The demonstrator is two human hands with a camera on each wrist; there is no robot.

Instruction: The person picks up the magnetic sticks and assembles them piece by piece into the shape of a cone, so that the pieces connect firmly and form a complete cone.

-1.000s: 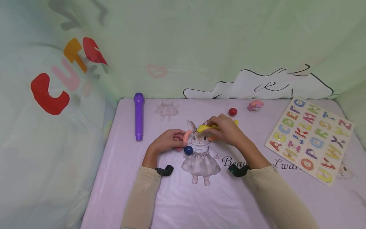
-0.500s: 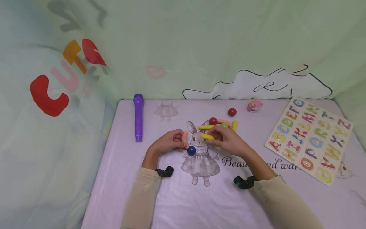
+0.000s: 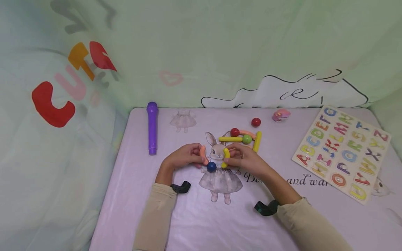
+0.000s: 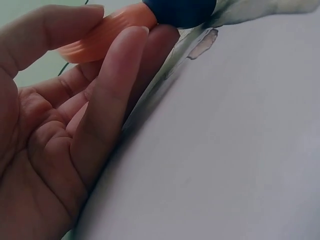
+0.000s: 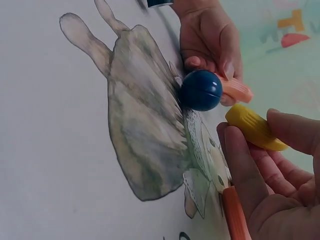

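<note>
Between thumb and fingers my left hand (image 3: 186, 155) pinches a curved orange stick (image 3: 203, 155). A dark blue ball (image 3: 211, 167) sits at the lower end of that stick, and in the left wrist view the blue ball (image 4: 180, 11) touches it. My right hand (image 3: 246, 158) pinches a curved yellow stick (image 3: 226, 157), held upright a short way right of the ball. The right wrist view shows the yellow stick (image 5: 254, 127) apart from the blue ball (image 5: 201, 90). Beneath the right hand lies another orange stick (image 5: 235, 212), partly hidden.
Behind the right hand lie a red ball (image 3: 235, 132), a green ball (image 3: 247, 139), a straight yellow stick (image 3: 230, 139) and another yellow stick (image 3: 257, 141). Farther back are a red ball (image 3: 255, 122) and a pink toy (image 3: 281, 115). A purple microphone (image 3: 152, 129) lies left, an alphabet board (image 3: 342, 153) right.
My right hand has brought the curved yellow stick from the pile toward the blue ball and turned it upright. The left hand keeps its hold on the orange stick; the ball shifted slightly right.
</note>
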